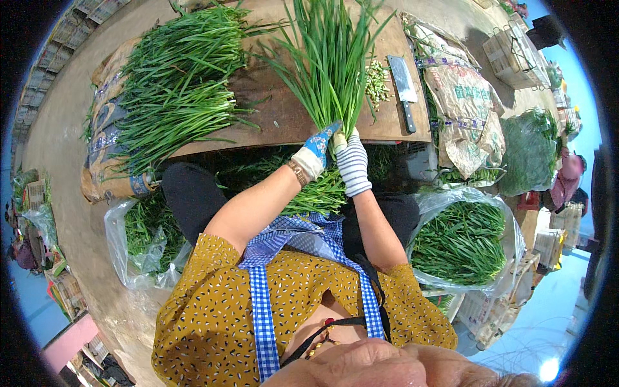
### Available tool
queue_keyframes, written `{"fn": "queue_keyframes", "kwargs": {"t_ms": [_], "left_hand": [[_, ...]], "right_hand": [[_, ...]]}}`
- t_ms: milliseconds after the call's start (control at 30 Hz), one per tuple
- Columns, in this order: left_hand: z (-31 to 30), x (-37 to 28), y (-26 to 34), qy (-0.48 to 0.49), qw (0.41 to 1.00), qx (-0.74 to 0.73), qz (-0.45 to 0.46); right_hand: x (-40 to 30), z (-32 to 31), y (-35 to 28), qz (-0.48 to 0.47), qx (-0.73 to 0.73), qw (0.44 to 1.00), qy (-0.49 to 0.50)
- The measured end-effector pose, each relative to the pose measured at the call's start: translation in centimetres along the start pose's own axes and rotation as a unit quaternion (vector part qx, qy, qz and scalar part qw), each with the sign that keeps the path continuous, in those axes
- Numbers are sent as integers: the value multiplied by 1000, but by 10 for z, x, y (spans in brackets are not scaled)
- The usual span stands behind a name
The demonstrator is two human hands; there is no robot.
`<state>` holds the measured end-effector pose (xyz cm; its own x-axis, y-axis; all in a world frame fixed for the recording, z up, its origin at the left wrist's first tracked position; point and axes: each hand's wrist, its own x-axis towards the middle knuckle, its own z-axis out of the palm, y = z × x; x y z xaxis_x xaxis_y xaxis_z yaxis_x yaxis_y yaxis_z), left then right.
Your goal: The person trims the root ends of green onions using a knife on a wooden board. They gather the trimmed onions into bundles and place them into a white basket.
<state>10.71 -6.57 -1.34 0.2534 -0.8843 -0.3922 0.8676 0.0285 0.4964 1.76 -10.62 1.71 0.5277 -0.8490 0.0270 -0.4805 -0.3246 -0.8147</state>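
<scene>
Both my hands wear gloves and close around the lower end of a bunch of garlic chives (331, 72), whose leaves fan out over the wooden board. My left hand (315, 151), in a blue patterned glove, grips it from the left; my right hand (354, 162), in a striped glove, grips it from the right. A large pile of chives (186, 82) lies on the left of the board (271, 106). Cut stem ends (378, 82) and a cleaver (404, 87) with a black handle lie to the right. More chives (319, 193) rest on my lap.
Plastic bags of greens stand at my left (150, 237) and right (459, 242). A stuffed woven sack (459, 96) lies right of the board, another (104, 130) at its left. Farther right are a crate (515, 58) and a person (568, 176).
</scene>
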Motion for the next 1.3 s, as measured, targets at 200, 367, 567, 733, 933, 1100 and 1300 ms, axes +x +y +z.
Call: {"fn": "queue_keyframes", "kwargs": {"t_ms": [200, 367, 567, 733, 933, 1100, 1300], "left_hand": [[-5, 18, -23, 60, 988, -55, -127], [-23, 26, -33, 2, 994, -71, -82], [-19, 20, -33, -39, 978, -144, -145], [-18, 36, -41, -15, 990, -114, -84], [-7, 14, -34, -9, 943, 328, -55], [-27, -58, 6, 55, 967, 242, 57], [-94, -126, 58, 261, 933, 29, 248]], "right_hand": [[11, -14, 43, 67, -38, 989, -127], [35, -52, 33, -47, -305, 951, -1], [61, -28, -29, -363, -214, 906, 33], [76, 23, -30, -442, -343, 819, -125], [95, -6, -4, -394, -402, 826, -19], [83, -9, -50, -364, -481, 794, -72], [62, 93, -162, -519, -198, 827, -82]]}}
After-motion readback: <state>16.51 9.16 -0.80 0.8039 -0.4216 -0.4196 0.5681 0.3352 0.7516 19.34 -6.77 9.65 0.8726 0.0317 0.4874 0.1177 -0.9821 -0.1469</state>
